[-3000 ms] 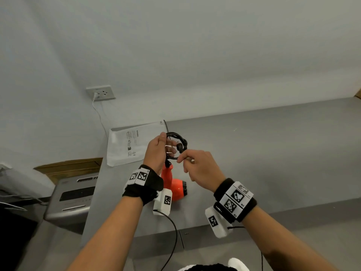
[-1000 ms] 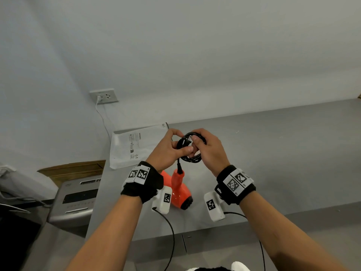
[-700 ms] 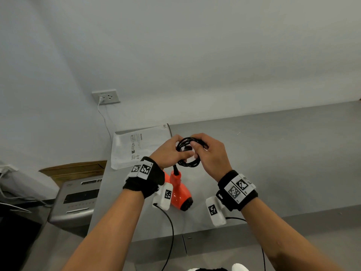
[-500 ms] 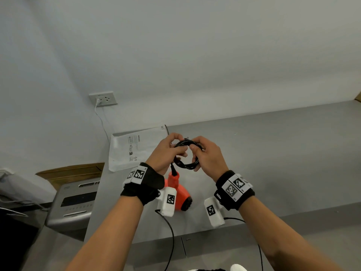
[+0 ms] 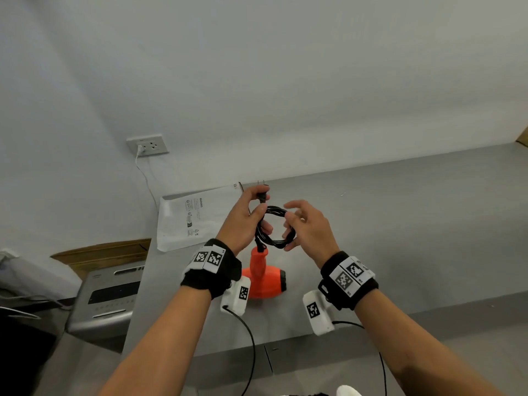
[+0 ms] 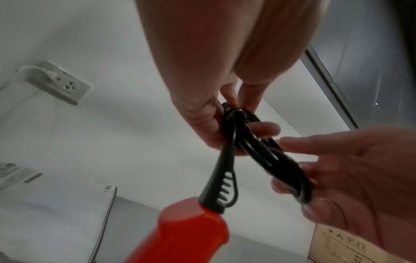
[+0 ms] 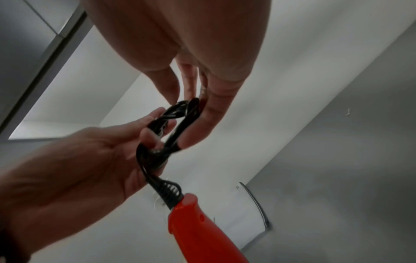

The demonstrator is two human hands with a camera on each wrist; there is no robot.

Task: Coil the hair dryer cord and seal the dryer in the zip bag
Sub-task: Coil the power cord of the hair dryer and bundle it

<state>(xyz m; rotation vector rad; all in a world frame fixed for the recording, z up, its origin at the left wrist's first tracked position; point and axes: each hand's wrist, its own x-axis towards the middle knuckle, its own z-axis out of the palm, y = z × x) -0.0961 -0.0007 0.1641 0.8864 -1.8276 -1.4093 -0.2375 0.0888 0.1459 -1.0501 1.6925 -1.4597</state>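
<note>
Shredder [image 5: 108, 295]: grey machine at your 9 o'clock, below the table edge, beside a brown cardboard piece [image 5: 105, 254].
Socket [image 5: 148, 144]: on the wall at 11 o'clock, a white plug and thin lead hanging from it.
Zip bag [image 5: 197, 218]: flat and white on the grey table [image 5: 400, 224], at 10 o'clock from your hands, its left part over the table edge.
Left hand [image 5: 243, 221]: your fingers are curled round the black cord [image 5: 274, 227], pinching the plug [image 5: 263, 194] with its prongs pointing to 12 o'clock.
Hair dryer [image 5: 264, 277]: orange, hanging under the coil at 6 o'clock, handle up, between your two wrists.
Right hand [image 5: 307, 230]: your fingers and thumb pinch the coil's 3 o'clock side, other fingers spread loosely.
</note>
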